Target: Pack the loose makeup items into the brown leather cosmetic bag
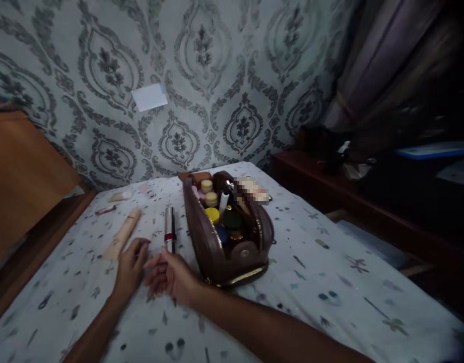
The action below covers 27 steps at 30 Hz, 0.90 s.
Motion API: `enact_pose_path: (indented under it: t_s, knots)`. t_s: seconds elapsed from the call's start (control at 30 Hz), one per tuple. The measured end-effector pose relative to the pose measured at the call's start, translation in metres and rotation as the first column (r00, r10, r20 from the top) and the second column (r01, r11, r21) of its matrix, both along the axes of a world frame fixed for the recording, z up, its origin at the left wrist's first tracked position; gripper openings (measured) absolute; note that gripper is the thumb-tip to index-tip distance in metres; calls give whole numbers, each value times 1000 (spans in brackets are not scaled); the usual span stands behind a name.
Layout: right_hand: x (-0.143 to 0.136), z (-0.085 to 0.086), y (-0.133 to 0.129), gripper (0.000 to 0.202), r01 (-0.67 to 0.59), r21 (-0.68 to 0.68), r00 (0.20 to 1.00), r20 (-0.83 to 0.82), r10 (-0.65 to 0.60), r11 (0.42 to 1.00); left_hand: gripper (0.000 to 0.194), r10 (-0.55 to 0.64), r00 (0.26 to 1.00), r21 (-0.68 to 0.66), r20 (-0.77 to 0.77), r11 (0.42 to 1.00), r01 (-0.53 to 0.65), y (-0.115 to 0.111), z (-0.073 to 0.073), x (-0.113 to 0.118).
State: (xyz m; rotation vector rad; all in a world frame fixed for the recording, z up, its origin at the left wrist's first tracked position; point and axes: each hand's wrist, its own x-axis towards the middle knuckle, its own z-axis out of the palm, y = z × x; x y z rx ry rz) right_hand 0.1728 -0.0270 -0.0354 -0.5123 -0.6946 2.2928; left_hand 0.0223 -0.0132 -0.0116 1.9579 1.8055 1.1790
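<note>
I count one silver tube with a red band, lying on the patterned cloth just left of one brown bag; the right hand is at its near end, half open, fingers loosely curled, and I see nothing in its grasp; the left hand is beside it, fingers bent, and I cannot tell whether it has hold of anything; one beige tube lies just beyond that hand, with two smaller tubes farther off; inside the open bag I make out two pale-lidded jars, one yellow lid and one white tube; one white card shows against the wall.
</note>
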Motion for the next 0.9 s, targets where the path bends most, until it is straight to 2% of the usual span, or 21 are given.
enact_pose_path:
  t_s: [0.1, 0.2, 0.23, 0.33, 0.43, 0.53, 0.67, 0.77, 0.9]
  knots:
    - [1, -1, -3, 61, 26, 34, 1000, -5, -25, 999, 33, -45, 997, -64, 65, 997, 50, -4, -11, 3]
    - [1, -4, -5, 62, 86, 61, 996, -37, -84, 994, 28, -89, 991, -136, 99, 985, 102, -5, -16, 6]
    - [1, -5, -5, 63, 70, 69, 997, -36, -68, 995, 26, -99, 991, -150, 95, 982, 112, -5, -18, 7]
    - [1, -5, -5, 65, 70, 90, 997, -26, -68, 993, 23, -114, 993, -126, 9, 985, 114, -5, -21, 5]
    - [1, -1, -5, 65, 76, 89, 997, -6, -76, 993, 23, -86, 982, 1, -168, 996, 88, -3, -18, -5]
    - [2, 3, -7, 65, 71, 81, 997, 29, -74, 994, 22, 57, 925, 114, -375, 993, -15, 3, -9, -22]
    - [3, 6, -7, 67, 52, 86, 997, 52, -56, 995, 32, 250, 791, 69, -558, 964, -255, 15, 4, -46]
    - [3, 5, -8, 67, 42, 97, 998, 48, -47, 994, 41, 261, 745, -56, -614, 927, -370, 21, 9, -58]
    - [0, -2, -9, 70, 21, 130, 998, 49, -28, 991, 49, 212, 756, -163, -620, 907, -388, 22, 7, -63]
